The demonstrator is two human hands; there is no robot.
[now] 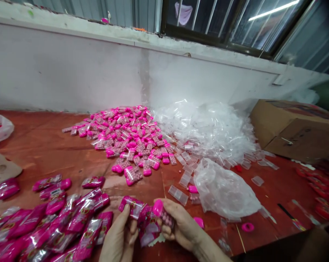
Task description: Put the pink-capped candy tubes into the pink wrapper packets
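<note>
At six o'clock, the left hand point(120, 236) pinches a pink printed wrapper point(147, 226). The right hand point(182, 225) grips a pink-capped candy vial point(162, 214) that touches the wrapper. Wrapped packets point(71, 222) lie at eight o'clock, unwrapped vials point(129, 142) at twelve, and clear cases point(208, 127) at one.

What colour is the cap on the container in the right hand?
Bright pink cap on the container; head view.

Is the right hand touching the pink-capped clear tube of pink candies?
Touching. Head view: the right hand wraps the pink-capped clear tube of pink candies; the left hand grips a pink printed wrapper.
</note>
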